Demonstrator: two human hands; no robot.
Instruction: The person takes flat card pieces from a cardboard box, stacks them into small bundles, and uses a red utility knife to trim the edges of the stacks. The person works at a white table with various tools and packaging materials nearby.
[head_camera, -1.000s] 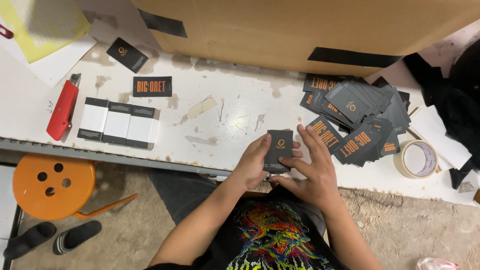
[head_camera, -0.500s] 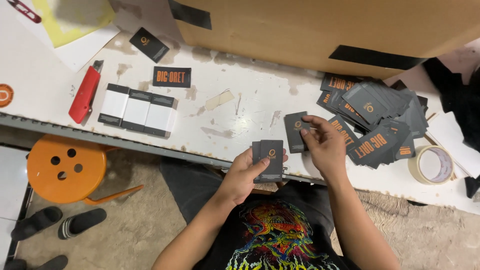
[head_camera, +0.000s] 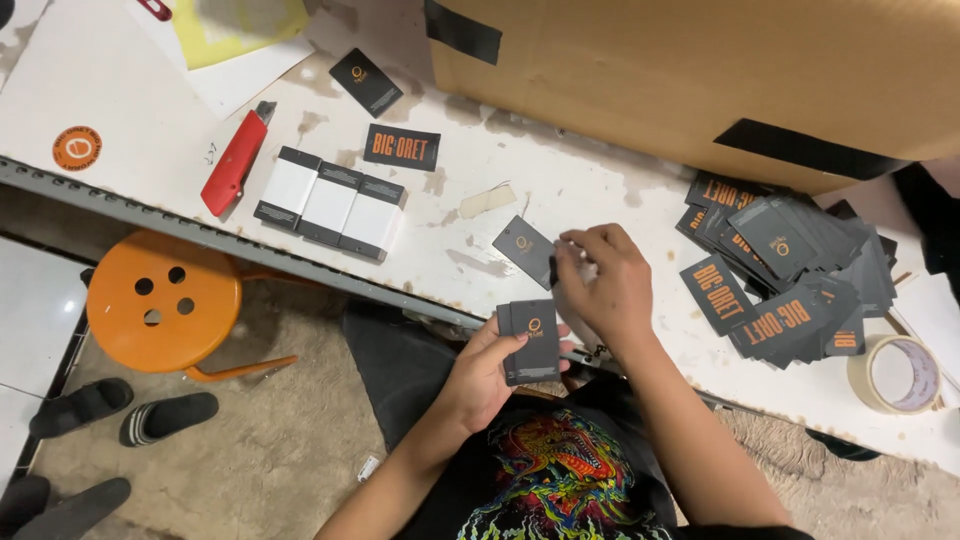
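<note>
Currently | left hand (head_camera: 490, 375) grips a small stack of dark tags (head_camera: 531, 340) at the white table (head_camera: 470, 225) edge | right hand (head_camera: 605, 285) pinches one dark tag (head_camera: 527, 250), just above the stack.

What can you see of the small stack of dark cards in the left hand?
The stack of cards is a few thin, dark grey rectangles, likely card stock, roughly squared up with one edge fanned out slightly on its left. The top face shows a small orange round mark with tiny print under it. It is held upright toward the camera, just off the table's front edge, above the lap. The left hand grips it from below and the side; the right hand does not touch it.
</note>
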